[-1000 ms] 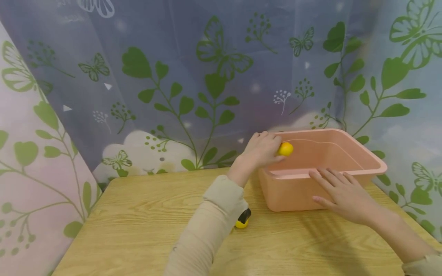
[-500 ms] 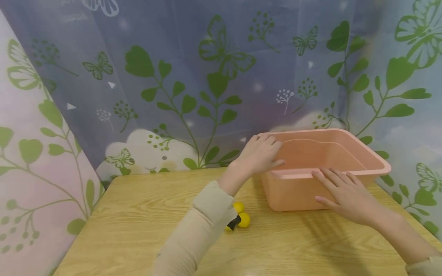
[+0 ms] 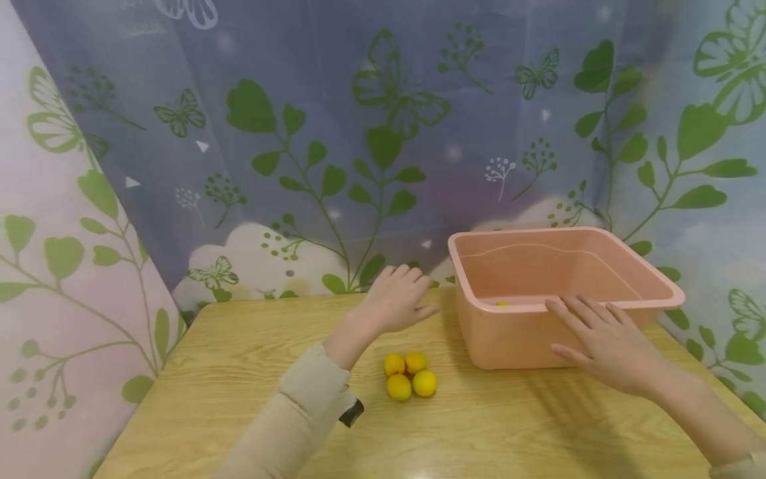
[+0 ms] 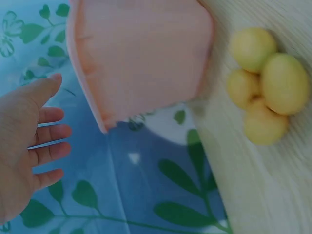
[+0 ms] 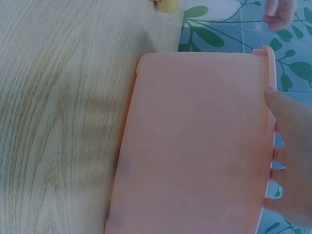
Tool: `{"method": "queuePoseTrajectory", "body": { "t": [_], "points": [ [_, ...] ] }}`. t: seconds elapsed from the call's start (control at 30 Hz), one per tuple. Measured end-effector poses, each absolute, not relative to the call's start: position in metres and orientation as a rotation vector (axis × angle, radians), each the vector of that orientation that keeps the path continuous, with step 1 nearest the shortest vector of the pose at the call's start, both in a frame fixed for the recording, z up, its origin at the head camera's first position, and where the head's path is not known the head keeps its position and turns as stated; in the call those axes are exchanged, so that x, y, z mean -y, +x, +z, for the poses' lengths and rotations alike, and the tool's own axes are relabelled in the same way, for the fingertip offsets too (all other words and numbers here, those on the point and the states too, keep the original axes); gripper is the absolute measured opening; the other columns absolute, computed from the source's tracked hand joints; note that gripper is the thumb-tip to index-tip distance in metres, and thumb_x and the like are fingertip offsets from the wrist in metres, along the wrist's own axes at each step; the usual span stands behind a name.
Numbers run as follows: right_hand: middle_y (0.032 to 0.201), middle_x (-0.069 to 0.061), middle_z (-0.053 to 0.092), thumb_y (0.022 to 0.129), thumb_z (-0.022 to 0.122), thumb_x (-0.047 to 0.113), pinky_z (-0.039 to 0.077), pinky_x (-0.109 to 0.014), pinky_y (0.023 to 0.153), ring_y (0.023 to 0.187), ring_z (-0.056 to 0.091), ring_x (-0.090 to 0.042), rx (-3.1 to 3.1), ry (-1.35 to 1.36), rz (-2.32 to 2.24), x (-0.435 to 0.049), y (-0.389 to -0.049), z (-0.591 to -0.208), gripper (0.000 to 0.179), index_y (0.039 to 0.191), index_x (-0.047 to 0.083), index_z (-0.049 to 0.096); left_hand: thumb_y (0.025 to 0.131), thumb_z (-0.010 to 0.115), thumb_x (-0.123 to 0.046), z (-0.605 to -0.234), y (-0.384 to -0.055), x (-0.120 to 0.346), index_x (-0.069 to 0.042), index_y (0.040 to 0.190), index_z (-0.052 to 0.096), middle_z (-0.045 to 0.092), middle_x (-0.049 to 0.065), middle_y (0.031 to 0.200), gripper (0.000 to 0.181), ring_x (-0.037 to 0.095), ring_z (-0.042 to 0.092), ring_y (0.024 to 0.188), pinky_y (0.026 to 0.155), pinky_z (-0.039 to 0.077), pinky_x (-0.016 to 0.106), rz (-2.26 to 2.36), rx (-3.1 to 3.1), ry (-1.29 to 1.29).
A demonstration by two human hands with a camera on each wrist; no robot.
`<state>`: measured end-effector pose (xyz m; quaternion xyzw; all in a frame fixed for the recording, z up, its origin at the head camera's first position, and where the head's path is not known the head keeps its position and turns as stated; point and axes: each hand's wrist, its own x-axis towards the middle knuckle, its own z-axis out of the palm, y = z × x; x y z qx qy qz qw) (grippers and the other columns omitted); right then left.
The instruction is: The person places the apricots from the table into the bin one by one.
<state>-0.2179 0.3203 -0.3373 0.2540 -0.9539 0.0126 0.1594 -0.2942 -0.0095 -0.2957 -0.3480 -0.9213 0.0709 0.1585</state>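
Several small round yellow fruits (image 3: 399,387) that look like lemons sit in a tight cluster on the wooden table. My left hand (image 3: 395,299) is above the table behind them, apart from them and from the tub. Its fingers are loosely bent in the left wrist view and hold nothing. To the right stands a pink plastic tub (image 3: 509,339), with a bit of another yellow fruit (image 3: 501,304) showing inside past the front rim. My right hand (image 3: 610,342) rests at that rim, fingers extended over it and thumb in front. The tub's floor is mostly hidden.
A wood-grain table (image 3: 251,352) carries everything. Behind it and at both sides hangs a cloth (image 3: 323,219) printed with leaves and butterflies. A black strap (image 3: 352,413) shows under the left sleeve.
The left hand released one yellow fruit into the tub, then drew back left, clear of the rim. This uncovered the cluster on the table. The right hand stayed at the rim.
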Motion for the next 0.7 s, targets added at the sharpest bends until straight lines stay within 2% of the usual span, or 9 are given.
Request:
{"method": "queuePoseTrajectory", "body": {
  "t": [0.1, 0.43, 0.57, 0.7],
  "points": [
    [0.142, -0.027, 0.031, 0.092, 0.052, 0.043, 0.015, -0.062, 0.101, 0.127, 0.027, -0.046, 2.749, 0.719, 0.04, -0.32, -0.217, -0.337, 0.073, 0.149, 0.011, 0.018, 0.091, 0.051, -0.048, -0.306, -0.293, 0.022, -0.014, 0.117, 0.059, 0.058, 0.0, 0.107, 0.043, 0.019, 0.051, 0.097, 0.083, 0.038, 0.033, 0.177, 2.669, -0.99],
    [0.14, -0.027, 0.033, 0.09, 0.056, 0.041, 0.018, -0.062, 0.098, 0.126, 0.029, -0.045, 2.725, 0.741, 0.052, -0.319, -0.219, -0.339, 0.071, 0.145, 0.007, 0.027, 0.09, 0.055, -0.046, -0.34, -0.292, 0.05, -0.011, 0.117, 0.058, 0.058, 0.003, 0.11, 0.045, 0.022, 0.052, 0.104, 0.091, 0.039, 0.039, 0.143, 2.722, -1.018],
    [0.141, -0.026, 0.032, 0.09, 0.055, 0.042, 0.016, -0.062, 0.099, 0.126, 0.029, -0.045, 2.734, 0.735, 0.052, -0.32, -0.219, -0.339, 0.073, 0.147, 0.009, 0.023, 0.088, 0.056, -0.048, -0.354, -0.291, 0.056, -0.011, 0.116, 0.058, 0.058, 0.003, 0.111, 0.047, 0.022, 0.052, 0.107, 0.093, 0.039, 0.04, 0.199, 2.728, -1.014],
    [0.142, -0.027, 0.03, 0.091, 0.054, 0.041, 0.012, -0.062, 0.101, 0.127, 0.027, -0.045, 2.763, 0.722, 0.06, -0.32, -0.217, -0.337, 0.074, 0.148, 0.011, 0.018, 0.086, 0.056, -0.053, -0.367, -0.287, 0.061, -0.012, 0.113, 0.059, 0.059, 0.003, 0.108, 0.049, 0.021, 0.053, 0.102, 0.089, 0.041, 0.038, 0.307, 2.678, -1.021]
  ]
}}
